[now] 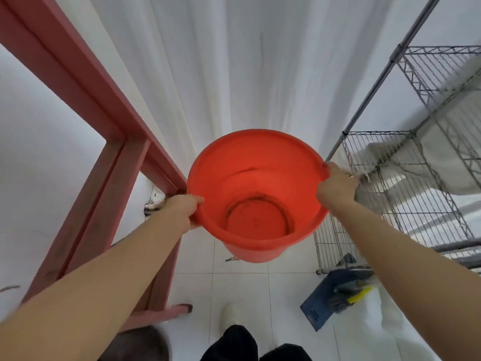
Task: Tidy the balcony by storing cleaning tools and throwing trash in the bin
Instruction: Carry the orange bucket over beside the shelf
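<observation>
- Both hands on the bucket (256, 178) rn, one each side of the rim.
- Left hand (182, 208): fingers curled round the near-left rim, thumb over the top edge, clamped on it.
- Right hand (338, 183): same deal on the far-right rim, fingers wrapped over the lip and gripping tight.
- The bucket's up in the air, off the floor, tipped a bit toward me so I can see right in. It's empty, just dark ring marks at the bottom.
- It's hanging between the red frame (104, 131) on my left and the wire rack (364, 144) on my right, with the curtain (221, 61) behind. My right hand is just beside the rack's corner post.
- Progress, imo: early-to-mid. The bucket's in hand but not parked anywhere yet. My guess is it goes on or by the rack, but I can't tell which shelf from here.
- Left to do: a blue pan (320, 300) is lying on the tiles by the rack's foot, with a grey brush (341, 295) with a yellow bit on top of it. Neither's stored.
- There's a white bag (374, 316) next to those. Could be trash, can't say for sure.
- No bin in sight, so idk how the trash side is going.
- Some cloth stuff is on the rack shelves, too blurry to ID.
</observation>
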`<state>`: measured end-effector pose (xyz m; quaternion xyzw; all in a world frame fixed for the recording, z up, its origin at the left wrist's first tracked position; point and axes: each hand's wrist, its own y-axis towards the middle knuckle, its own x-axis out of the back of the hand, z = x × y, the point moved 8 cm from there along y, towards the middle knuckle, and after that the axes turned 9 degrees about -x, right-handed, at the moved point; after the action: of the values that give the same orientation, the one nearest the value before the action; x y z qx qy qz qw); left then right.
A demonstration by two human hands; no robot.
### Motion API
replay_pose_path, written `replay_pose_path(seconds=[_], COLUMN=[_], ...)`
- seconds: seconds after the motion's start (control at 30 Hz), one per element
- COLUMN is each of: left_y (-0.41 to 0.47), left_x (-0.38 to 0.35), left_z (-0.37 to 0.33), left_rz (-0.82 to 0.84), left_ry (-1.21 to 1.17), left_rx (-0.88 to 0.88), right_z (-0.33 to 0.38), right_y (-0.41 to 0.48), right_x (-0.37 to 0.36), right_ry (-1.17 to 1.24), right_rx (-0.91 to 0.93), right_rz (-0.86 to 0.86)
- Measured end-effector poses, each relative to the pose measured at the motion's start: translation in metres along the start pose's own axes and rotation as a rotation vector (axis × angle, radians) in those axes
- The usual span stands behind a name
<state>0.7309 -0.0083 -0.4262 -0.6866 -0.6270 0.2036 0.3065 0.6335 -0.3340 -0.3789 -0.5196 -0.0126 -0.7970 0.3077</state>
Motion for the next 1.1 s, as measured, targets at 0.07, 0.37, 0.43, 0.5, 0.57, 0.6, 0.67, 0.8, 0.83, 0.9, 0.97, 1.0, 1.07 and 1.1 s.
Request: replay_pose_path(seconds=[0.07, 0.37, 0.43, 0.5, 0.57, 0.6, 0.67, 0.8, 0.83, 0.9, 0.97, 1.0, 1.07, 1.1], left_y=[0.035, 0.203, 0.241, 0.274, 0.307, 0.321, 0.351, 0.399, 0.408, 0.422, 0.434, 0.438, 0.447, 0.45], left_x=[-0.012, -0.058, -0.068, -0.076, -0.084, -0.089, -0.098, -0.115, -0.117, -0.123, -0.129, -0.131, -0.135, -0.136], left_z=[-0.001, 0.054, 0.079, 0.098, 0.119, 0.13, 0.151, 0.189, 0.195, 0.209, 0.22, 0.225, 0.237, 0.242], left_rz=[0.005, 0.0, -0.003, -0.007, -0.012, -0.011, -0.016, -0.008, -0.008, -0.017, -0.013, -0.009, -0.011, -0.015], left_ry=[0.034, 0.115, 0.154, 0.179, 0.208, 0.214, 0.218, 0.255, 0.275, 0.299, 0.283, 0.259, 0.223, 0.208], left_rx=[0.022, 0.109, 0.126, 0.121, 0.137, 0.153, 0.174, 0.173, 0.167, 0.156, 0.151, 0.153, 0.164, 0.171], right_z=[0.003, -0.031, -0.047, -0.06, -0.072, -0.077, -0.085, -0.103, -0.106, -0.112, -0.117, -0.118, -0.121, -0.122], right_y=[0.028, 0.162, 0.193, 0.219, 0.247, 0.26, 0.282, 0.317, 0.322, 0.334, 0.345, 0.349, 0.356, 0.359], right_x=[-0.023, -0.163, -0.203, -0.232, -0.26, -0.275, -0.3, -0.344, -0.353, -0.37, -0.384, -0.391, -0.403, -0.407], right_ry=[0.002, 0.158, 0.148, 0.138, 0.12, 0.114, 0.102, 0.098, 0.105, 0.107, 0.108, 0.112, 0.11, 0.105], right_rx=[-0.009, -0.221, -0.255, -0.259, -0.27, -0.269, -0.264, -0.25, -0.254, -0.243, -0.24, -0.241, -0.241, -0.236], right_rz=[0.029, 0.18, 0.22, 0.238, 0.24, 0.245, 0.248, 0.236, 0.236, 0.234, 0.214, 0.211, 0.204, 0.201])
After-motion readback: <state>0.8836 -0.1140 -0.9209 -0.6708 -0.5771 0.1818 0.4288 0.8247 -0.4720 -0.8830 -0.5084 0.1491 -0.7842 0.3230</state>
